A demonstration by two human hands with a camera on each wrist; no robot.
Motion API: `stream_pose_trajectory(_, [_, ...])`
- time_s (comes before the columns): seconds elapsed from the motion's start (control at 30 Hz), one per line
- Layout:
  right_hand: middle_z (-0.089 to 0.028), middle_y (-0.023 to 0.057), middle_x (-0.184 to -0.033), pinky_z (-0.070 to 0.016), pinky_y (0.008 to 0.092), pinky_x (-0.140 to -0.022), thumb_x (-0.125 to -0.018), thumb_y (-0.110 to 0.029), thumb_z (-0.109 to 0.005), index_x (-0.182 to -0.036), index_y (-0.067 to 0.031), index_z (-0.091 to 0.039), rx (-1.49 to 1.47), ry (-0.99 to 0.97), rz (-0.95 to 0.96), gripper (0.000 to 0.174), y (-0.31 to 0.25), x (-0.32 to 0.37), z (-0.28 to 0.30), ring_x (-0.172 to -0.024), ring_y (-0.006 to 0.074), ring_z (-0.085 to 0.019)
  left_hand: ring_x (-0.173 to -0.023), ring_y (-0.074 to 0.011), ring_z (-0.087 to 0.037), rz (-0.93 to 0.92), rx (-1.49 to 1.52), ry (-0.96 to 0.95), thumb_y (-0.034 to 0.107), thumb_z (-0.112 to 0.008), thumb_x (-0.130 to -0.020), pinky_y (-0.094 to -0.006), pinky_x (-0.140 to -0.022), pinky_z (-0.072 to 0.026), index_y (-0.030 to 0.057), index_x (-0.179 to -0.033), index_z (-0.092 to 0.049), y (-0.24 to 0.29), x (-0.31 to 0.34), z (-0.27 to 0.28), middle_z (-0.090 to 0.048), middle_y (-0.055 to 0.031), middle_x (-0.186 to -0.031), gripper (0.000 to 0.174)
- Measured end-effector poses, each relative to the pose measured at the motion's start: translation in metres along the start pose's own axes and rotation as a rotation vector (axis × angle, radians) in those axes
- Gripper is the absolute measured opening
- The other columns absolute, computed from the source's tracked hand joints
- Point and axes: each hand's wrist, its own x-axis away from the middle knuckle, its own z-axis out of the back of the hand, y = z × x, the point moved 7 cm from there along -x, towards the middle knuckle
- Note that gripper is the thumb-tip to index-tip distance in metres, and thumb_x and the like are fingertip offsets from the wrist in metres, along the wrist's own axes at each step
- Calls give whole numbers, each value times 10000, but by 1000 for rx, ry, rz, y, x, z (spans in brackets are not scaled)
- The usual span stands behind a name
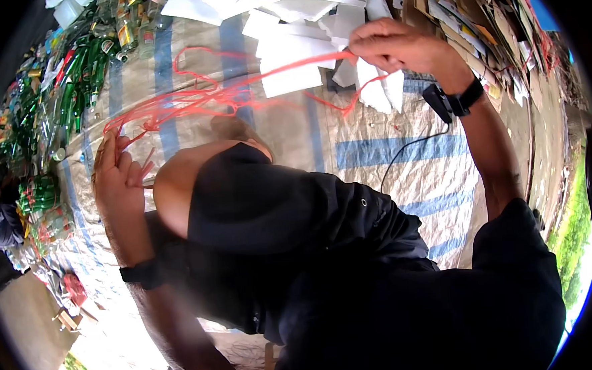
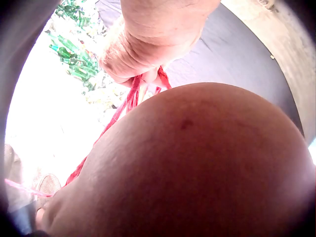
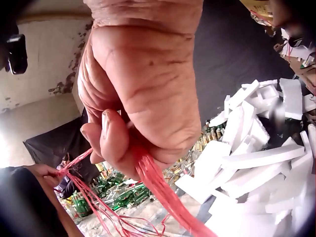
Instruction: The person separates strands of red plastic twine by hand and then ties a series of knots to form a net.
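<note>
A bare knee [image 2: 197, 163] fills the near field of the left wrist view, and dark clothing covers the lower part of the head view. Just beyond the knee, the left hand [image 1: 118, 184] is held low and close to the body. Its fingers are curled round one end of a bundle of thin red plastic strands [image 1: 224, 95], and the strands are seen leaving the fist downward in the left wrist view [image 2: 129, 101]. The right hand [image 1: 396, 46] is extended farther out and higher, and the opposite end of the bundle is clenched between its thumb and curled fingers [image 3: 143, 84]. The bundle is therefore suspended between both grips, clear of the ground. Its long axis runs across the body from the near left hand, rising away toward the far right hand. One strand is drawn nearly straight, while the others sag in slack loops near the left hand. The left hand is the nearer to the loose loops. Beneath the bundle, a woven sack mat with blue stripes [image 1: 388, 150] is spread on the ground. Broken white foam slabs [image 1: 289, 58] are piled beyond it, next to the right hand. Green glass bottles [image 1: 70, 83] are heaped at the far left, and flattened brown cardboard [image 1: 488, 21] is stacked at the far right.
</note>
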Motion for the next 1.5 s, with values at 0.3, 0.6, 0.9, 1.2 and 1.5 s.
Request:
stream_pose_trajectory(0.3, [-690,119,-866,-541,329,-681,-931,-217,-695,-1003,-11,-680,497,-224,124,218,19,1,-72,-770,205,-685,-490,-17,-412,-194,-87,-64,139,-651,-969,-203,-410,-317,26,-1057,-677,10,20,-23,-653,-17,-810,146])
stream_pose_trajectory(0.6, [-646,100,-1131,-550,327,-876,-943,-25,-603,-1133,-14,-647,305,253,577,195,-100,-92,-103,-1086,202,-655,-482,14,-329,-274,-217,-156,201,-684,-975,-195,-425,-225,58,-1090,-706,14,26,-43,-647,-15,-756,186])
stream_pose_trajectory(0.9, [-629,62,-1184,-520,285,-924,-927,-4,-602,-1334,-42,-579,210,-27,663,409,-122,-183,-161,-1086,161,-639,-550,14,-372,-349,-278,-315,209,-658,-995,-183,-470,-270,50,-1111,-719,12,34,-63,-639,15,-752,206])
stream_pose_trajectory(1.2, [-676,32,-944,-514,243,-795,-955,-37,-532,-1048,5,-674,138,-161,503,175,-120,-197,-162,-889,84,-631,-522,11,-357,-181,-386,-333,208,-660,-989,-189,-462,-274,42,-1086,-721,10,40,-69,-649,15,-734,201])
stream_pose_trajectory(1.5, [-687,30,-921,-523,261,-761,-956,-125,-548,-1074,-12,-664,-48,-111,541,201,-142,-198,-151,-841,86,-635,-509,5,-378,-203,-422,-372,194,-673,-978,-190,-443,-274,35,-1055,-741,4,38,-69,-638,17,-716,189])
